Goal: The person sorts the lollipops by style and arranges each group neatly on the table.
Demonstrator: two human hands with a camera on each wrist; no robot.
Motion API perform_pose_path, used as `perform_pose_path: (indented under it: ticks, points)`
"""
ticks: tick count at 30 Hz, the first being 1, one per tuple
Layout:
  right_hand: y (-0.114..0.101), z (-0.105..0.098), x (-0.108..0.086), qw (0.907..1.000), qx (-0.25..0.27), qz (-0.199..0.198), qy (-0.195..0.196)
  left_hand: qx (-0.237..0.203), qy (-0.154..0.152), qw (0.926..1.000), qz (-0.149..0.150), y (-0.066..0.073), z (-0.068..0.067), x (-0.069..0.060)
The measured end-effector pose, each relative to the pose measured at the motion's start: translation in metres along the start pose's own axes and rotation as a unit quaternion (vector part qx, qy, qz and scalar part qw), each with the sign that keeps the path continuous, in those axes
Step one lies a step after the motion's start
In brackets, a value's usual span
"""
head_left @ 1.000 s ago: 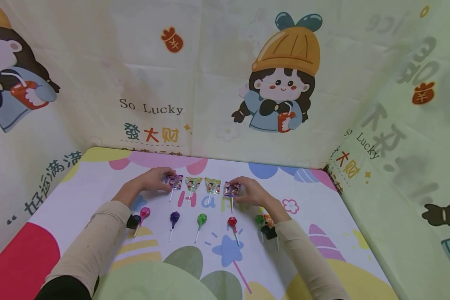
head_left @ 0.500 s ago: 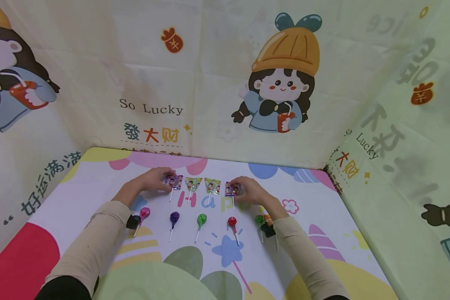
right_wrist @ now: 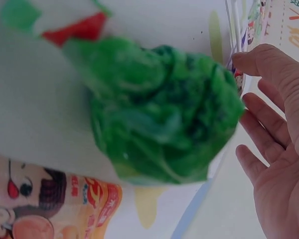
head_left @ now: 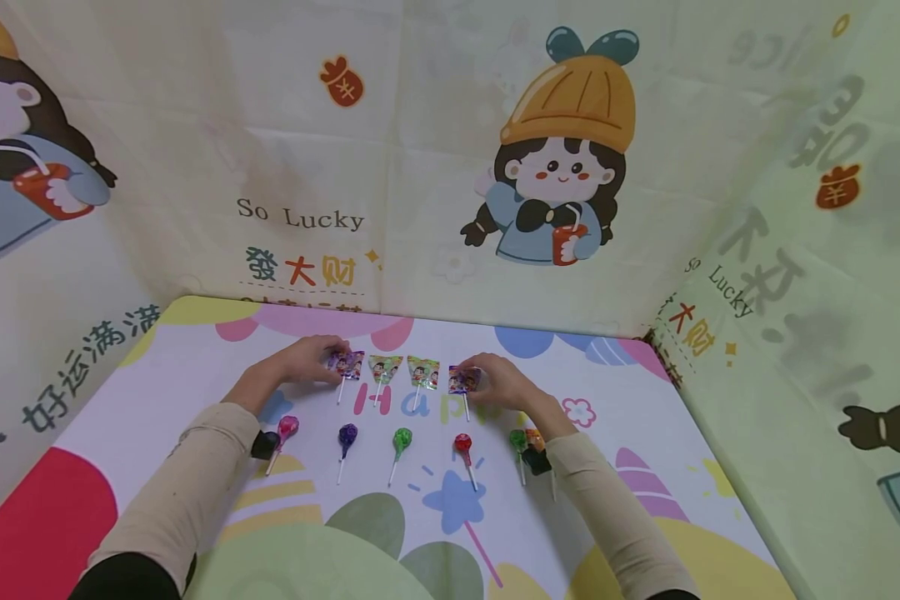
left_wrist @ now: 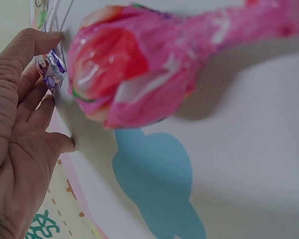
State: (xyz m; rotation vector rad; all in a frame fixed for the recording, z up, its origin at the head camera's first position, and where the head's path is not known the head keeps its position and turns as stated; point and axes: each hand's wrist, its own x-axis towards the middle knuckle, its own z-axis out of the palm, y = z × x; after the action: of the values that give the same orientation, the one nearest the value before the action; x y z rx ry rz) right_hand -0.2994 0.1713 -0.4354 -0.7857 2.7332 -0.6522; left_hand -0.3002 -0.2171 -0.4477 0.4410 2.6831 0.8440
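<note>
across the white, cartoon-printed tabletop (head_left: 615, 392), two wrapped rows

closest to the person, two beige cloth sleeves (head_left: 183, 467) reach in, a small black box (head_left: 265, 445) at each wrist.

next comes a row of ball-headed lollipops on white sticks, each ball enclosed in a shiny twisted wrapper: a pink lollipop (head_left: 288, 426), a dark purple lollipop (head_left: 348, 434), a green lollipop (head_left: 402, 439), a red lollipop (head_left: 462, 444) and a second green lollipop (head_left: 519, 442). just beside the last, a flat orange printed packet (head_left: 535, 437) is partly covered by the right wrist's box.

farther off lie four flat, printed plastic packets with white sticks; the print hides what is inside. the left hand (head_left: 309, 358) holds the left-end purple packet (head_left: 350, 365) by its edge between thumb and fingers, the lower fingers spread. the right hand (head_left: 506, 381) holds the right-end purple packet (head_left: 461, 381) the same way. between them, apart and untouched, lie two green-and-yellow packets (head_left: 423, 373).

at the back, a cream cloth backdrop (head_left: 435, 150) shows a printed girl (head_left: 570, 108) holding a red cup (head_left: 562, 249) with a straw in it.
</note>
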Motion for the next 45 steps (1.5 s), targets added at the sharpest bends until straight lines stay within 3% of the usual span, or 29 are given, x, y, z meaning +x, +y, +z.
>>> perform_pose_path:
  ticks: [8, 18, 24, 30, 45]
  points:
    - [0.001, 0.003, -0.002, 1.0000, 0.002, -0.001, 0.009, -0.007, 0.000, 1.0000, -0.001, 0.000, 0.002, -0.001]
    - [0.004, -0.001, -0.020, 0.9974, -0.001, -0.054, 0.047, -0.007, 0.000, 1.0000, 0.002, 0.000, 0.004, -0.003]
    - [0.001, -0.005, -0.040, 0.9949, 0.048, -0.037, 0.080, -0.007, -0.001, 1.0000, 0.000, 0.001, 0.002, -0.003]
    - [0.002, -0.007, -0.056, 0.9917, 0.062, -0.046, 0.102, -0.012, -0.001, 0.9999, -0.001, 0.001, 0.001, -0.003]
    - [-0.002, -0.003, -0.085, 0.9890, 0.081, -0.051, 0.112, -0.014, 0.002, 0.9999, -0.002, -0.002, 0.003, -0.001]
